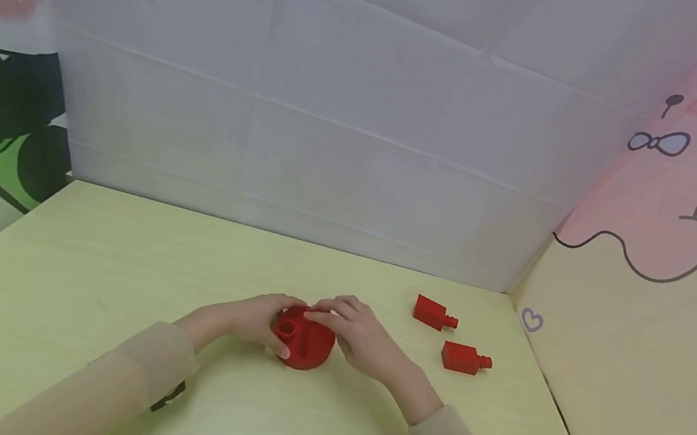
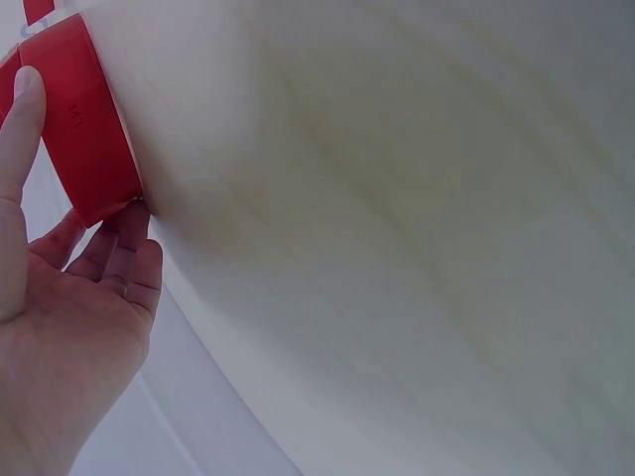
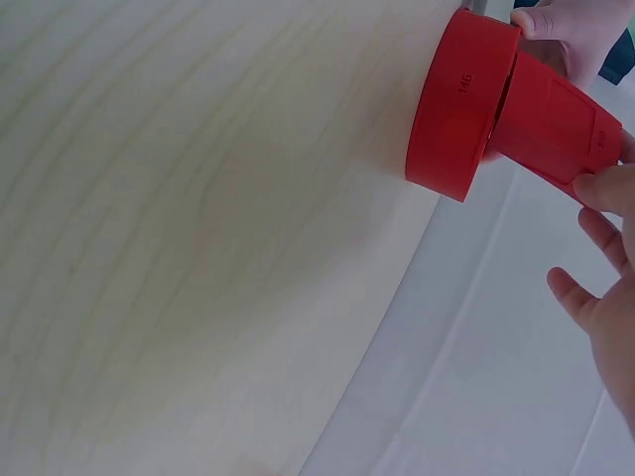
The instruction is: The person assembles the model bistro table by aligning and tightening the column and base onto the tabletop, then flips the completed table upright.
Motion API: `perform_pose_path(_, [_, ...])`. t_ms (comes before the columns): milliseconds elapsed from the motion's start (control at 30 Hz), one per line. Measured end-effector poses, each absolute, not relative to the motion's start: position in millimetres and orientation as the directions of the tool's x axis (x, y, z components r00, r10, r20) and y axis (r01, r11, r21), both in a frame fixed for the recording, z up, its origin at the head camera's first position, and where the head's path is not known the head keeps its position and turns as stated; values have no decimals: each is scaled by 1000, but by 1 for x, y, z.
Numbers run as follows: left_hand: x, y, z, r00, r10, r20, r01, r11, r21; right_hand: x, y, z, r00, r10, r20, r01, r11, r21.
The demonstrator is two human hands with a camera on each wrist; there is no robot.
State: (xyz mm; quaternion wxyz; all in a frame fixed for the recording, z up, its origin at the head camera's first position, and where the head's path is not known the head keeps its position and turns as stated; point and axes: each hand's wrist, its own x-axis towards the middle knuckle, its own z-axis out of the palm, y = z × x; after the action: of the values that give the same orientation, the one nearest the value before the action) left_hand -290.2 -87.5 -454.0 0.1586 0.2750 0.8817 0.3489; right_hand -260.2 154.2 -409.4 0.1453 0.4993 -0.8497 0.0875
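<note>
A red round base (image 1: 312, 355) stands on the table in front of me, with a round socket (image 1: 286, 329) on its top. My left hand (image 1: 256, 319) grips its left side, thumb on the near rim and fingers round the far side, as the left wrist view shows. Over the base my right hand (image 1: 366, 336) pinches a red tapered block (image 3: 556, 124) between thumb and fingers. The block's lower end meets the top of the base; how deep it sits I cannot tell. From above, the block is partly hidden by the right hand.
Two red blocks with knobbed ends lie to the right of the hands, a farther block (image 1: 430, 313) and a nearer block (image 1: 460, 358). A pale wall (image 1: 336, 130) rises behind the table (image 1: 102, 267), and printed side walls flank it.
</note>
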Motion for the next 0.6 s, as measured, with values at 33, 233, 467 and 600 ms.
perform_pose_path(33, [-290,-87,-454,-797,598,-85,379,605,700,-261,154,-410,-464,-820,335,-870,492,-2])
perform_pose_path(233, [-288,-87,-452,-797,600,-74,381,594,708,-263,160,-409,-516,-794,322,-842,539,-22])
perform_pose_path(467, [-289,-87,-453,-800,596,-72,378,594,710,-260,167,-408,-641,-713,284,-765,622,-165])
perform_pose_path(600, [-289,-87,-453,-796,602,-64,394,596,700,-259,167,-413,-691,-667,277,-722,652,-232])
